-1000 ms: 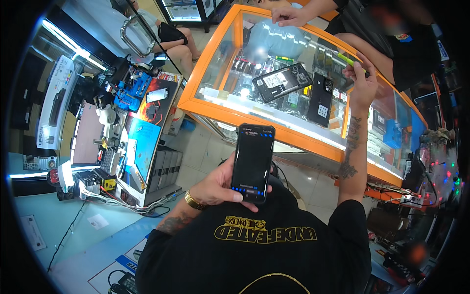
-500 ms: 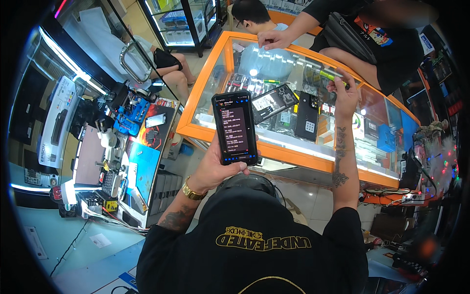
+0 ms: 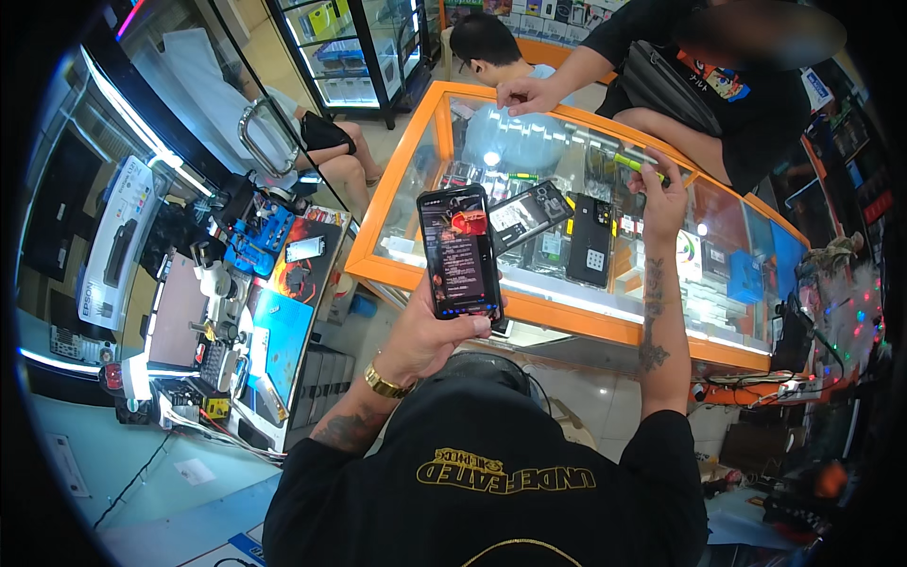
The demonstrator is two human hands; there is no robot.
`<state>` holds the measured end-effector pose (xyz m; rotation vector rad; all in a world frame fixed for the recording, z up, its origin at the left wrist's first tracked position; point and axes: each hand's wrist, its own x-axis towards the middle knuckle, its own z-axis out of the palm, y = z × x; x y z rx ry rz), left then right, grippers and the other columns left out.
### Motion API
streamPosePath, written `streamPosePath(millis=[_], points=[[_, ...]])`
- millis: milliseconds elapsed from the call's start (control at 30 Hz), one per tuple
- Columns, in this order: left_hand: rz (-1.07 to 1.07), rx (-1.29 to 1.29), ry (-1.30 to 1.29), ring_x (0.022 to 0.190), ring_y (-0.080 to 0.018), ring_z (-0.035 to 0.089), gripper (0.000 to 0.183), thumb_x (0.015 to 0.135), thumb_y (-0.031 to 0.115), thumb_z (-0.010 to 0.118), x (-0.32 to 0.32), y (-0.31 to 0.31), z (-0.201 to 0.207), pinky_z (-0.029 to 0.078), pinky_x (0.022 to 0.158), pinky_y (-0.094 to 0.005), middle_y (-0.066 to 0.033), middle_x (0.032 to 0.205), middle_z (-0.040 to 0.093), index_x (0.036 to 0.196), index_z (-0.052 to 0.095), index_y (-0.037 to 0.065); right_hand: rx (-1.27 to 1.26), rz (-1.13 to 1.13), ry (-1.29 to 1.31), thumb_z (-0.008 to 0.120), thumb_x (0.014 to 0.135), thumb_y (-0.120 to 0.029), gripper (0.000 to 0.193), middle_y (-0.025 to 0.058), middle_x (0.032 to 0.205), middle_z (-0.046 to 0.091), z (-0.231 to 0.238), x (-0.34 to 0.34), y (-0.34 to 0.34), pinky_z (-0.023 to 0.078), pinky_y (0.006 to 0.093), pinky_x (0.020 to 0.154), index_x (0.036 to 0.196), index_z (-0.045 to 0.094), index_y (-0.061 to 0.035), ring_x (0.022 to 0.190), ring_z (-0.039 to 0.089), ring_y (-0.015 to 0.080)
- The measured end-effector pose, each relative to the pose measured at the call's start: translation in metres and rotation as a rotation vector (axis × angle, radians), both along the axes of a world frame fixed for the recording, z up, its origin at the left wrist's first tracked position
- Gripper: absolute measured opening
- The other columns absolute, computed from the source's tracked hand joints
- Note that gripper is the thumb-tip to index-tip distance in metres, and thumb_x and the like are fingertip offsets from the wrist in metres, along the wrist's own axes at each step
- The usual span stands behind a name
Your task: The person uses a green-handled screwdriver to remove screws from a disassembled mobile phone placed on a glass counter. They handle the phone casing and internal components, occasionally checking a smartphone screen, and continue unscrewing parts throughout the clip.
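My left hand (image 3: 436, 338) holds up a black-cased smartphone (image 3: 460, 250), its lit screen showing a dark page of text over a reddish picture. Over the glass counter, my right hand (image 3: 664, 200) grips a slim yellow-green tool (image 3: 628, 163), perhaps a screwdriver; its tip is too small to make out. Behind the smartphone lies an opened phone (image 3: 531, 215) on the glass, its inner parts and battery exposed. A black phone back cover (image 3: 591, 241) with a camera bump rests to its right, closest to my right forearm.
The orange-framed glass counter (image 3: 387, 222) holds boxes and small packets. Across it, a person in black rests a hand (image 3: 529, 94) on its edge; another person sits beyond. At left, a workbench carries a microscope (image 3: 215, 274), a blue mat (image 3: 286, 326) and another phone (image 3: 305, 249).
The smartphone's screen now has a reddish picture behind the text. The yellow-green tool has tilted slightly in my right hand. The counter sits a little lower in view.
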<state>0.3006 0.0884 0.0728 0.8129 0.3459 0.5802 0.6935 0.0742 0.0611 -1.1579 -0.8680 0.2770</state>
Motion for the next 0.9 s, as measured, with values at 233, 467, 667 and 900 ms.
streamPosePath(millis=[233, 467, 667, 900], points=[[0.133, 0.093, 0.051, 0.111, -0.0212, 0.07, 0.062, 0.085, -0.01, 0.071, 0.002, -0.006, 0.0, 0.061, 0.076, -0.0318, -0.0125, 0.13, 0.064, 0.141, 0.049, 0.004, 0.018, 0.01, 0.001, 0.061, 0.103, -0.007, 0.028, 0.0063, 0.093, 0.065, 0.002, -0.001, 0.0, 0.055, 0.0259, 0.075, 0.13, 0.064, 0.0018, 0.079, 0.065, 0.0117], [0.156, 0.039, 0.049, 0.101, -0.0203, 0.072, 0.051, 0.089, -0.002, 0.073, -0.002, -0.002, 0.004, 0.061, 0.066, -0.0306, -0.0122, 0.12, 0.069, 0.135, 0.053, 0.004, 0.105, -0.04, 0.041, 0.063, 0.103, -0.007, 0.027, 0.0139, 0.105, 0.072, 0.028, -0.043, -0.026, 0.058, 0.0303, 0.081, 0.126, 0.065, 0.0067, 0.086, 0.069, 0.0153], [0.341, 0.068, 0.144, 0.081, -0.0151, 0.072, 0.032, 0.09, 0.004, 0.076, 0.003, 0.004, -0.009, 0.06, 0.058, -0.0294, -0.0072, 0.103, 0.072, 0.12, 0.061, 0.003, 0.185, 0.087, 0.077, 0.062, 0.103, -0.005, 0.024, 0.0149, 0.103, 0.072, 0.043, -0.091, -0.059, 0.059, 0.0353, 0.082, 0.123, 0.065, 0.0067, 0.088, 0.071, 0.0201], [0.23, 0.006, 0.054, 0.084, -0.0182, 0.074, 0.033, 0.097, 0.012, 0.071, 0.001, 0.007, -0.009, 0.064, 0.059, -0.0316, -0.0084, 0.108, 0.071, 0.126, 0.057, 0.003, 0.213, 0.386, 0.353, 0.051, 0.109, -0.012, 0.026, 0.0094, 0.093, 0.064, 0.033, -0.148, -0.073, 0.06, 0.0367, 0.075, 0.13, 0.061, -0.0009, 0.079, 0.064, 0.017]])
